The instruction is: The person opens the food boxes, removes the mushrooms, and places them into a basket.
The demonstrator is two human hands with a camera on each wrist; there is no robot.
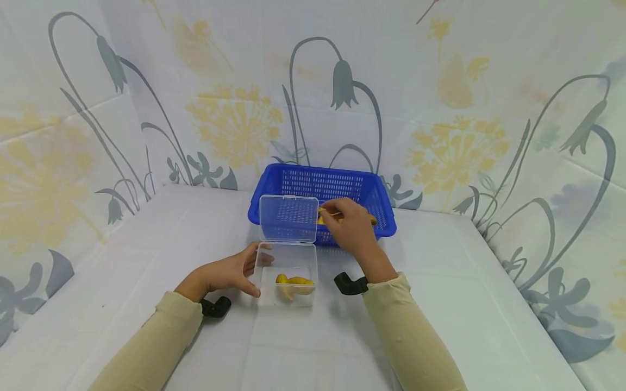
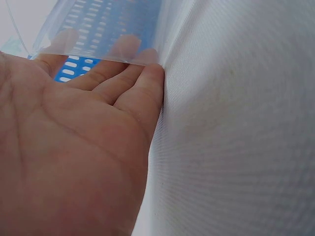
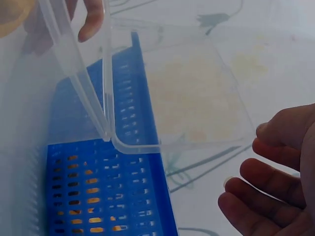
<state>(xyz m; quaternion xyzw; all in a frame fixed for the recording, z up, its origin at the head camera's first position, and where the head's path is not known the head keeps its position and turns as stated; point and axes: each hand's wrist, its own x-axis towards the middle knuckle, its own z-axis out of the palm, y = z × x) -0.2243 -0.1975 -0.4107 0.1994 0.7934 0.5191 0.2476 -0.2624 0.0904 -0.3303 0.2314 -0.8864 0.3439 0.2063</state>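
A clear plastic box (image 1: 286, 260) stands on the table with its lid (image 1: 288, 218) raised at the back. Inside lies a yellow, curved, lumpy item (image 1: 294, 281). My left hand (image 1: 230, 271) spans the box's left side, thumb by the front corner; its fairly straight fingers show through the plastic in the left wrist view. Behind the box is a blue perforated basket (image 1: 386, 220) with more yellow items (image 1: 373, 220) in it. My right hand (image 1: 349, 225) is over the basket's front rim, next to the lid. Its fingers (image 3: 263, 184) are loosely bent, with nothing visible between them in the right wrist view.
A white cloth (image 1: 195, 336) covers the table. Patterned flower fabric (image 1: 313, 87) rises behind the basket and along both sides. Dark curved wrist mounts (image 1: 349, 283) sit at both cuffs.
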